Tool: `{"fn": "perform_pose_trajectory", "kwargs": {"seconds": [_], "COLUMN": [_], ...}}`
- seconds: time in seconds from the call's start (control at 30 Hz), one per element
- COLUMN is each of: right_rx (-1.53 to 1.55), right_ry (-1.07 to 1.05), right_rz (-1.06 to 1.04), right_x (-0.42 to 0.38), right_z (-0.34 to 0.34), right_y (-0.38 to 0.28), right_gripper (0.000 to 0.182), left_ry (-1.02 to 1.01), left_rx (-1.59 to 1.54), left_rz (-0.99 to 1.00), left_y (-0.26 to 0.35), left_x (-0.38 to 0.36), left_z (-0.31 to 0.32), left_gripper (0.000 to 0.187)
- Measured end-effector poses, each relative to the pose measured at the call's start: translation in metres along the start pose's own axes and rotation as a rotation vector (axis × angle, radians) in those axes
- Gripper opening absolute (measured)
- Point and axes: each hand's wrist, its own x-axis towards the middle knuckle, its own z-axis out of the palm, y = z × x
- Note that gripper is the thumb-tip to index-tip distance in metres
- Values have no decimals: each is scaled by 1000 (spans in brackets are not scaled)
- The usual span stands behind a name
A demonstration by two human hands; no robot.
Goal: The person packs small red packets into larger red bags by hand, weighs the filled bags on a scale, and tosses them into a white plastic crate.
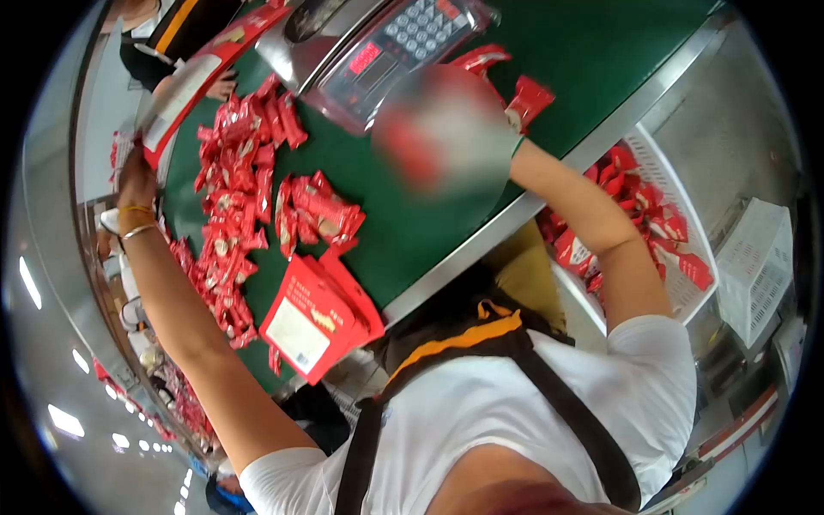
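Left hand point(136, 178) grips one end of a bag point(178, 103), apparently to steady it; right hand point(459, 129) blurred, grip cannot be determined. Packets point(245, 124) lie heaped between, presumably for reach.

blurred right hand point(451, 133), a pale-and-red smear, grip unreadable
the silver metal scale point(333, 39) is cut by the top edge, its red-lit digits point(365, 58) illegible; the bare right arm point(601, 219) hides part of the white plastic crate point(684, 193)
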Motion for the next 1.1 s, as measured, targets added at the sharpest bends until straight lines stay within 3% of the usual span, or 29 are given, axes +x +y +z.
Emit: {"fn": "perform_pose_trajectory", "kwargs": {"seconds": [0.07,0.13,0.17,0.2,0.23,0.27,0.3,0.33,0.37,0.4,0.43,0.5,0.57,0.6,0.63,0.67,0.7,0.77,0.8,0.87,0.9,0.97,1.0,1.03,1.07,1.1], "right_rx": [89,205,235,274,138,-287,-548,-353,-327,-344,-344,-418,-339,-428,-686,-359,-326,118,125,1370,1665,1982,1988,1995,1763,1832], "right_ry": [201,468,576,897,642,1032,897,921,681,575,575,587,465,655,1059,1027,706,899,891,909,814,730,712,695,784,743], "right_rz": [-15,-12,100,248,486,487,692,709,967,1015,1012,907,1081,944,569,544,718,520,534,469,299,503,557,605,869,854], "right_x": [0,6,11,17,21,31,37,43,53,58,57,52,53,41,33,26,12,-8,-12,-16,-18,-37,-50,-59,-59,-70], "right_z": [11,-6,-19,-29,-56,-54,-72,-84,-81,-80,-74,-66,-128,-143,-159,-187,-216,-242,-241,-235,-221,-175,-154,-137,-127,-103], "right_y": [6,35,64,91,130,159,176,187,213,229,261,314,259,246,232,199,175,124,104,74,82,95,103,108,88,92], "right_gripper": [58,45,38,31,30,30,29,48,64,55,55,27,26,25,24,26,28,28,28,24,23,32,29,27,28,27], "left_ry": [154,166,63,66,172,276,278,348,415,587,588,635,308,170,57,-23,-187,-466,-562,-491,-425,-322,-315,-266,-184,-103], "left_rx": [-304,-424,-373,-389,-388,-383,-392,-247,-95,147,146,835,493,387,308,279,174,-197,-368,-659,-845,-764,-795,-778,-639,-497], "left_rz": [115,94,52,53,-34,-120,-117,-235,-355,-380,-380,217,425,456,460,470,423,297,252,217,175,199,161,138,143,148], "left_y": [-61,-107,-126,-135,-144,-148,-145,-137,-129,-123,-130,-148,-131,-115,-102,-100,-103,-126,-131,-135,-129,-111,-117,-118,-119,-119], "left_x": [40,39,40,35,23,14,4,-10,-22,-29,-29,-25,-65,-98,-125,-148,-164,-187,-201,-219,-224,-231,-226,-227,-225,-220], "left_z": [2,-1,-19,-14,-1,15,31,46,61,77,77,73,128,168,207,241,270,332,359,398,406,394,382,375,373,372], "left_gripper": [29,28,28,28,28,28,28,32,37,53,53,60,48,40,34,35,42,69,78,82,82,90,88,75,61,48]}}
